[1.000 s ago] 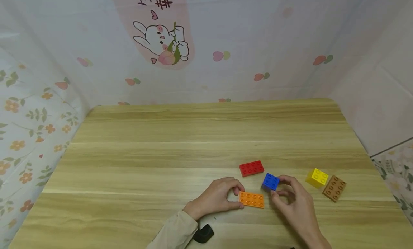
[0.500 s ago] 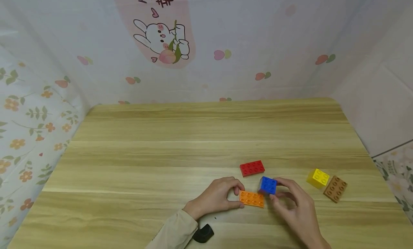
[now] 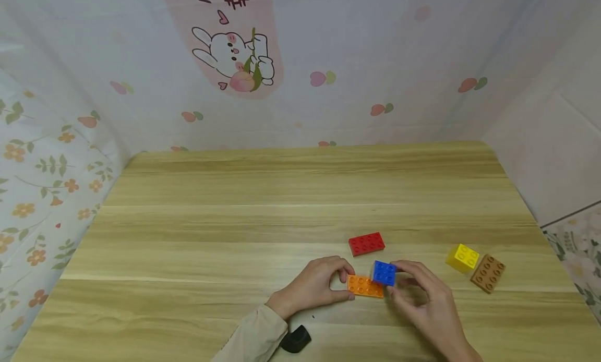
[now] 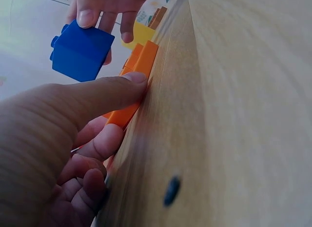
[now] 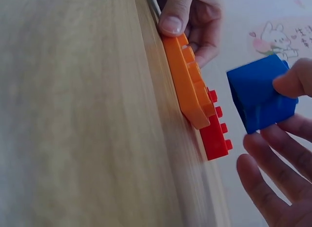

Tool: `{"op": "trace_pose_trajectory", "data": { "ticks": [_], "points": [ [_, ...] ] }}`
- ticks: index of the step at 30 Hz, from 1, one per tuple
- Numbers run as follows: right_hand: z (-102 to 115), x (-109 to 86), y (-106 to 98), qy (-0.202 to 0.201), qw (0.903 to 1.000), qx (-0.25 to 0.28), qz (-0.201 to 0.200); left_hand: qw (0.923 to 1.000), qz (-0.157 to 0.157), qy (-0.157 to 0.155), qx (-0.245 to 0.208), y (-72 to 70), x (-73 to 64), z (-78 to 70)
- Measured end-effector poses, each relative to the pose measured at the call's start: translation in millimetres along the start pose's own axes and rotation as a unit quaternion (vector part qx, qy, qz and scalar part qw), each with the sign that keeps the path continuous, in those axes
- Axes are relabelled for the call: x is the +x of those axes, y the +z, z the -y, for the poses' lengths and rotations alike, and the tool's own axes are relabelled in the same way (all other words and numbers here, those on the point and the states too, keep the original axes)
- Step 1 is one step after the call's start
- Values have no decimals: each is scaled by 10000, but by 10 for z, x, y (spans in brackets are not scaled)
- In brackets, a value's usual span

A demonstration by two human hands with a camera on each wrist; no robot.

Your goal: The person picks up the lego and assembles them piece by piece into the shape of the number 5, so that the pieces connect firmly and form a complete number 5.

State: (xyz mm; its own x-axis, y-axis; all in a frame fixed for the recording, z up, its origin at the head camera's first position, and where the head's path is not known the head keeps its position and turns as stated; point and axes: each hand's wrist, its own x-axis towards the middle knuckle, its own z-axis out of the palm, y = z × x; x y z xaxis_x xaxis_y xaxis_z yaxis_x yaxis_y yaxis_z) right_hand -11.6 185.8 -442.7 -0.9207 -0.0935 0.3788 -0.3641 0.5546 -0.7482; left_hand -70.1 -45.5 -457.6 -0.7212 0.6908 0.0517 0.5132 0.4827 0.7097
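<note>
Blue brick (image 3: 384,274), pinched between thumb and fingers of the right hand (image 3: 431,302), held above the right end of the orange brick (image 3: 359,285), a gap between. Left hand (image 3: 318,285) pinches the orange brick's opposite end on the table (image 3: 225,221). Red brick (image 3: 367,244) lies just beyond.

Here's the worktop (image 3: 225,216), wood-grained in yellowish-brown stripes, and right behind it rises a whitish sheet (image 3: 357,44) printed with little fruits and a cartoon rabbit (image 3: 230,57)! Left of the worktop, flowery cloth (image 3: 47,187); to its right, a pale covering (image 3: 549,137) above a dark line (image 3: 570,214).
</note>
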Motion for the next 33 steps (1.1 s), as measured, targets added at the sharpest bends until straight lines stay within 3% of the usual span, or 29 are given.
{"op": "trace_pose_trajectory", "data": {
  "ticks": [7,21,33],
  "points": [
    [8,6,-2,-45,9994,-284,210,10000,-20,-36,2,-2,5,6],
    [-13,-4,-5,-332,9984,-237,383,9999,-23,95,23,-6,13,14],
    [-45,-6,2,-499,9963,-304,630,10000,-15,4,-22,-2,6,13]
  ]
}}
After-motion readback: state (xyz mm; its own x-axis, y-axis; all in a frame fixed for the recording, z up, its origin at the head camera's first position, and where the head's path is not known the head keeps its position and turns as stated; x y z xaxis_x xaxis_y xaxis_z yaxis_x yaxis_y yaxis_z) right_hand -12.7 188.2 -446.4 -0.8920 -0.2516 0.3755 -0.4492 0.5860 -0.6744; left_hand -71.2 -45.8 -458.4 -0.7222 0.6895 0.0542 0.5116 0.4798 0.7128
